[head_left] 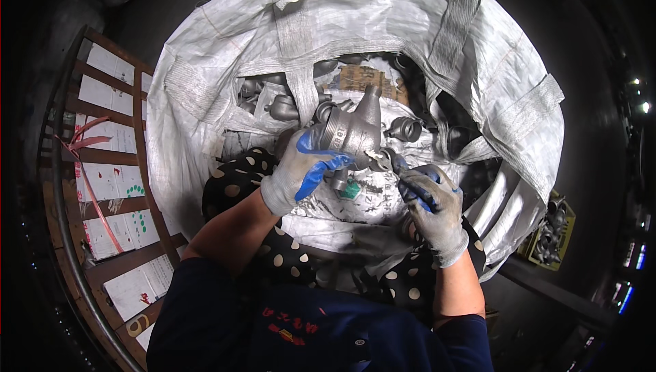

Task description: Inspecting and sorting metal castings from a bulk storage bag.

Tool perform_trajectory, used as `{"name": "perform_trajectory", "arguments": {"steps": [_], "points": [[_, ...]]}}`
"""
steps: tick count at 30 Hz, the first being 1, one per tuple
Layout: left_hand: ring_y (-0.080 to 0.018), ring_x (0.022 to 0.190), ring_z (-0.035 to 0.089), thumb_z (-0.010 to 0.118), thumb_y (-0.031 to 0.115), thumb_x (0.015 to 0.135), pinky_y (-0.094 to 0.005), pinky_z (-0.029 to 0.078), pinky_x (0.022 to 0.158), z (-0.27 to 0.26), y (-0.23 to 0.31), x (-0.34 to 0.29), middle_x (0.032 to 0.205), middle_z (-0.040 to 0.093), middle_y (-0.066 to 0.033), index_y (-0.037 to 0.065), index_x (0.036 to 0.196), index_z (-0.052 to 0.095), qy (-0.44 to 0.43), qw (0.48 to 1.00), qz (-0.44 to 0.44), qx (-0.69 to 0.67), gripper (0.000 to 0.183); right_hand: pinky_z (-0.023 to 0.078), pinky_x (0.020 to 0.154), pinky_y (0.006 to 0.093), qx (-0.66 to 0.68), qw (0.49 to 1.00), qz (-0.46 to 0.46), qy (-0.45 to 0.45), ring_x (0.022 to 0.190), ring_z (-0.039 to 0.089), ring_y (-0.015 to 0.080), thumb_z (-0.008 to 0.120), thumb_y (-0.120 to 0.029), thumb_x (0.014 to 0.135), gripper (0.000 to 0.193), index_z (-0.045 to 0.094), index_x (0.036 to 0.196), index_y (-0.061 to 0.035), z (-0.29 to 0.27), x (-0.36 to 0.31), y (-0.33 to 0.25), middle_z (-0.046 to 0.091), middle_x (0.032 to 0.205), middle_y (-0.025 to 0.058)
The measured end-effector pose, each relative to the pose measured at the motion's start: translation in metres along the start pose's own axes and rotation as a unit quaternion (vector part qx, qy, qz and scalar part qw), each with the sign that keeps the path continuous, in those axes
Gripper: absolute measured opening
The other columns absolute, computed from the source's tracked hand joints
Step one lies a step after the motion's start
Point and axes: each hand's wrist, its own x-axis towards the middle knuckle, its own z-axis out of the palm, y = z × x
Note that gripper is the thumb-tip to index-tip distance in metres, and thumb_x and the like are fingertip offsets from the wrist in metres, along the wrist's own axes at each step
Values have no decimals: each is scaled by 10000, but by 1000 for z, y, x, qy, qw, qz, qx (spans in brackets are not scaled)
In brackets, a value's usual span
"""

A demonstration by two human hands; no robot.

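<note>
Dim room, white bag [225, 37] mid-scene. Grey casting [362, 126] over its centre, threaded end left. Left hand [304, 170] grips its near-left side; keep that braced. Right hand [432, 198] curled by its near-right edge, can't tell if holding anything; short, controlled moves there.

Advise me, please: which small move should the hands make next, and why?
Perhaps the right gloved hand should work gently along the lower end of the threaded metal casting: the left gloved hand grips it, and the right one is close beside that end. Whether it holds a tool is unclear.
</note>
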Motion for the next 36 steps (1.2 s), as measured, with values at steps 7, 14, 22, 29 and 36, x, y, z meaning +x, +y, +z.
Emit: {"name": "perform_trajectory", "arguments": {"steps": [7,14,22,29,36], "points": [[-185,943,629,590,1,830,-294,518,831,-11,-12,-4,1070,622,-126,-36,1185,505,5,997,-47,-67,367,492,725,357,-100,995,25,11,841,619,314,636,28,623,280,670,891,-49,2,1,-14,642,884,123],[-205,863,642,553,80,855,-307,538,744,9,-4,-1,995,636,-147,-51,1132,528,114,976,-42,-182,308,481,629,358,-70,996,10,-56,834,617,282,644,-34,705,373,649,1054,-168,5,-9,5,620,974,78],[-263,985,615,590,46,771,-382,485,861,3,-7,-5,1054,632,-124,24,996,661,29,922,201,330,237,477,724,230,326,905,256,-96,802,596,92,541,6,824,283,597,1098,52,7,-7,5,659,865,67],[-258,985,616,387,148,953,-362,499,898,5,-10,-3,1073,616,-163,-34,1156,516,65,996,13,-62,301,347,429,167,360,888,275,-79,475,438,16,539,-124,905,277,584,1124,39,12,-3,1,631,787,36],[-155,899,638,532,22,883,-266,529,779,1,-13,-4,1049,637,-113,-25,1148,534,17,991,-37,-124,269,485,764,289,240,947,206,-48,878,628,188,600,-16,779,337,615,1115,-11,12,-8,11,656,1007,126]]}}
